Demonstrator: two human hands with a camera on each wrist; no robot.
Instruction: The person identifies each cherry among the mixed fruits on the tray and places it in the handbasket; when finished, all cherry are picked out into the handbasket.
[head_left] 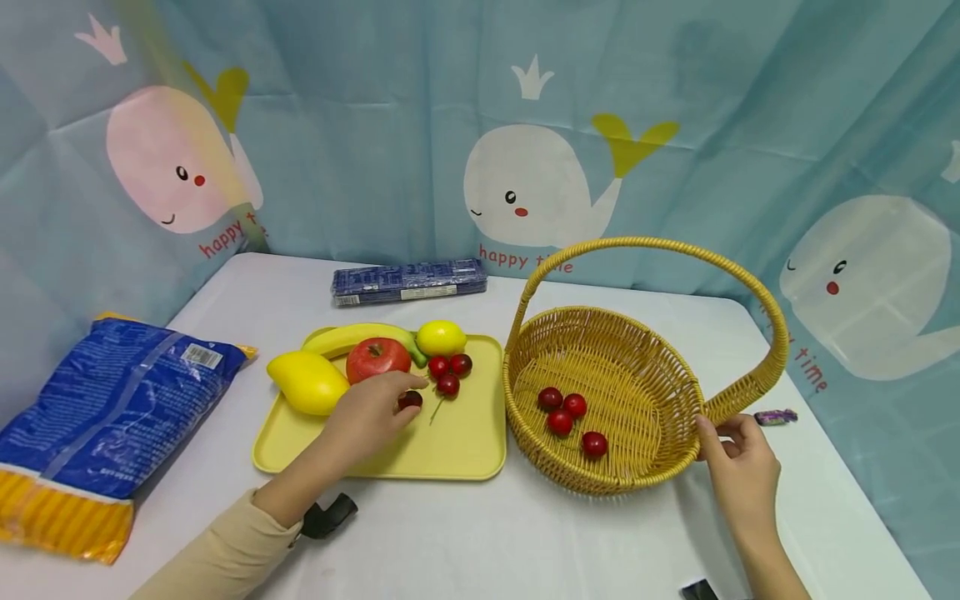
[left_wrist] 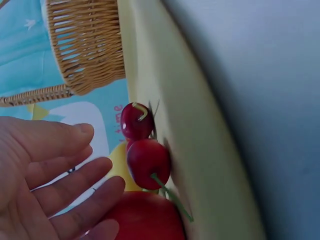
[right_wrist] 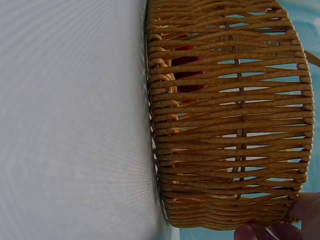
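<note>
My left hand [head_left: 369, 418] reaches over the yellow tray [head_left: 465, 450], its fingers near a dark red cherry [head_left: 410, 400]. In the left wrist view the fingers are loosely extended and apart from a stemmed cherry [left_wrist: 149, 164] and the red apple [left_wrist: 145, 217]. A few more cherries [head_left: 447, 385] lie just beyond that hand. At the right, my right hand [head_left: 744, 467] grips the rim of the wicker basket [head_left: 637, 350] near the handle's base, thumb on top. Inside the basket lie several cherries [head_left: 559, 422]. The right wrist view shows the basket's woven side [right_wrist: 230, 125] and fingertips at its rim.
A mango [head_left: 307, 383], banana [head_left: 352, 337] and lemon [head_left: 441, 338] also lie on the tray. Behind it is a blue package [head_left: 408, 282]. A blue and orange bag [head_left: 112, 417] lies left, and a purple-wrapped item [head_left: 776, 417] right of the basket.
</note>
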